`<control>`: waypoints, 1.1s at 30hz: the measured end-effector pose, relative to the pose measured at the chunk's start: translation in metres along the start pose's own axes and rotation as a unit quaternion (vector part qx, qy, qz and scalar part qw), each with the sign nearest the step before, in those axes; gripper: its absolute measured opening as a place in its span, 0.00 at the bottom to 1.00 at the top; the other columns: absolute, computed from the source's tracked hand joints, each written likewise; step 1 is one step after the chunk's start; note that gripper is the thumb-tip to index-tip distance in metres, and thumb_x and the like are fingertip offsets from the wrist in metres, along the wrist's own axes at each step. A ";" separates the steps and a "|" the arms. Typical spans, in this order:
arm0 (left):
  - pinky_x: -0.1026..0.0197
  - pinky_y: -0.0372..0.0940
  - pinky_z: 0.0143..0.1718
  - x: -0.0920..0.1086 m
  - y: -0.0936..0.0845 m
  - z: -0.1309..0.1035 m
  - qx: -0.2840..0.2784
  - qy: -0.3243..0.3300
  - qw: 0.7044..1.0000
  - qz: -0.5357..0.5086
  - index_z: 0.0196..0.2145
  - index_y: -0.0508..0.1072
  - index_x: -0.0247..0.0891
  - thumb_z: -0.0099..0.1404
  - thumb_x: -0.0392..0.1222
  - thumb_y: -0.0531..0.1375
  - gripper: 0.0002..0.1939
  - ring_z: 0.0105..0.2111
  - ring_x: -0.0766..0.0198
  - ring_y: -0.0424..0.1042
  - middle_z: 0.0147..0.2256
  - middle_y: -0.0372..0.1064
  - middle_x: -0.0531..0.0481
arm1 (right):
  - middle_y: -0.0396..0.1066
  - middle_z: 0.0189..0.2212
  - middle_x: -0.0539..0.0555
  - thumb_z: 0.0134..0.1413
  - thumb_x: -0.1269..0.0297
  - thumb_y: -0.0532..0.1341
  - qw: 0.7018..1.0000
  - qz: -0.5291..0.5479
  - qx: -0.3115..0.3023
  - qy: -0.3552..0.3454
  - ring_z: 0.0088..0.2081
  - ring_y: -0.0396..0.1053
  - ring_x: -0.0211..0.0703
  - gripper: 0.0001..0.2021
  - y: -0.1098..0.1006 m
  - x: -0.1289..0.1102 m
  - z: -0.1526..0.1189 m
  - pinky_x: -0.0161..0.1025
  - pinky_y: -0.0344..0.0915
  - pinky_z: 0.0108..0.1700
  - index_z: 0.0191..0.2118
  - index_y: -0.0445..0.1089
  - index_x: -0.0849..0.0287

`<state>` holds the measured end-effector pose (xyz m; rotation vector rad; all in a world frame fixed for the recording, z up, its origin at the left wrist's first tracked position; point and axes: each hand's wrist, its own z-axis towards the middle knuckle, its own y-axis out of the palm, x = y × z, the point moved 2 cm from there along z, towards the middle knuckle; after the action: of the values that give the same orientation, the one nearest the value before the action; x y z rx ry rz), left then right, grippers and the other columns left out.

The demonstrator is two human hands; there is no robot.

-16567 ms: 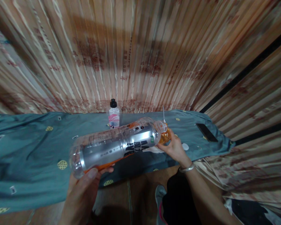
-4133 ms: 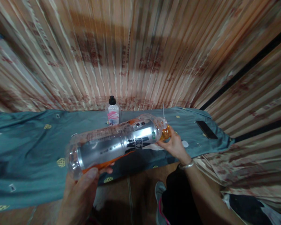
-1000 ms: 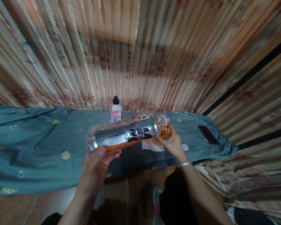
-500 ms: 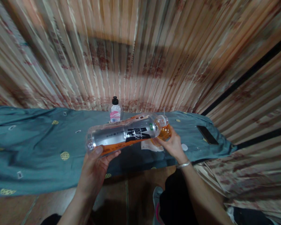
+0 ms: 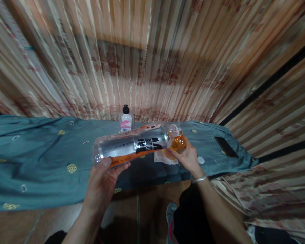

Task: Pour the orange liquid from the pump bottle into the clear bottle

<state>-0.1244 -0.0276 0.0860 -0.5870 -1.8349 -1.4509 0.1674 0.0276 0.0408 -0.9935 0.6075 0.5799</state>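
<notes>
A large clear bottle with a silver and orange label (image 5: 132, 145) lies nearly level in the air, its neck end toward the right. My left hand (image 5: 105, 176) is wrapped round its base end at the left. On the right, my right hand (image 5: 186, 154) grips a small clear container of orange liquid (image 5: 178, 143). The mouth of the large bottle meets the top of this container; whether liquid is flowing cannot be made out. A white paper (image 5: 162, 158) lies on the cloth below and behind the container.
On the green-blue cloth (image 5: 40, 152) a small bottle with a black cap (image 5: 126, 120) stands at the back. A white round disc (image 5: 200, 160) and a black phone (image 5: 225, 146) lie to the right. A pleated curtain (image 5: 142, 67) hangs behind.
The view has shifted very slightly. Both hands keep their holds, and the large bottle stays nearly level at the container.
</notes>
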 end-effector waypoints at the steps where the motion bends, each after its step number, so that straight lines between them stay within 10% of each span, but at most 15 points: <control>1: 0.59 0.80 0.32 0.000 -0.001 0.000 -0.003 0.002 1.000 0.002 0.25 0.79 0.39 0.41 0.47 0.80 0.18 0.33 0.56 0.83 0.28 0.81 0.52 | 0.82 0.47 0.64 0.43 0.41 0.72 1.000 0.001 0.001 -0.003 0.47 0.81 0.64 0.39 0.000 0.000 0.000 0.57 0.76 0.51 0.58 0.71 0.60; 10: 0.58 0.80 0.35 0.000 -0.011 0.003 -0.055 0.020 0.998 0.011 0.50 0.78 0.43 0.53 0.46 0.77 0.27 0.34 0.57 0.83 0.30 0.81 0.56 | 0.82 0.47 0.65 0.44 0.40 0.72 1.000 -0.001 -0.009 -0.010 0.47 0.81 0.64 0.38 -0.001 0.000 0.000 0.58 0.76 0.51 0.57 0.71 0.60; 19: 0.58 0.80 0.31 -0.001 -0.012 0.002 -0.041 0.018 0.999 0.017 0.32 0.76 0.42 0.47 0.52 0.80 0.22 0.30 0.55 0.83 0.30 0.82 0.52 | 0.81 0.51 0.64 0.44 0.42 0.73 1.000 0.010 -0.014 -0.019 0.52 0.80 0.64 0.42 -0.001 0.001 0.001 0.58 0.76 0.54 0.62 0.66 0.60; 26: 0.58 0.79 0.31 0.000 -0.011 0.001 -0.035 0.023 0.999 0.028 0.58 0.74 0.44 0.45 0.43 0.79 0.42 0.28 0.57 0.82 0.35 0.83 0.51 | 0.79 0.54 0.65 0.43 0.41 0.74 0.999 0.009 -0.039 -0.021 0.53 0.79 0.65 0.42 -0.006 -0.001 0.002 0.58 0.76 0.55 0.61 0.68 0.59; 33: 0.60 0.79 0.35 0.001 -0.013 -0.001 -0.050 0.003 0.997 0.061 0.60 0.71 0.45 0.47 0.37 0.78 0.43 0.31 0.59 0.82 0.36 0.83 0.51 | 0.79 0.55 0.65 0.42 0.43 0.75 0.998 0.020 -0.049 -0.024 0.53 0.79 0.64 0.44 -0.006 0.000 0.002 0.58 0.75 0.57 0.62 0.66 0.60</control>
<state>-0.1345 -0.0327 0.0787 -0.7301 -1.6992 -1.4661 0.1725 0.0268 0.0450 -1.0575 0.5618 0.6726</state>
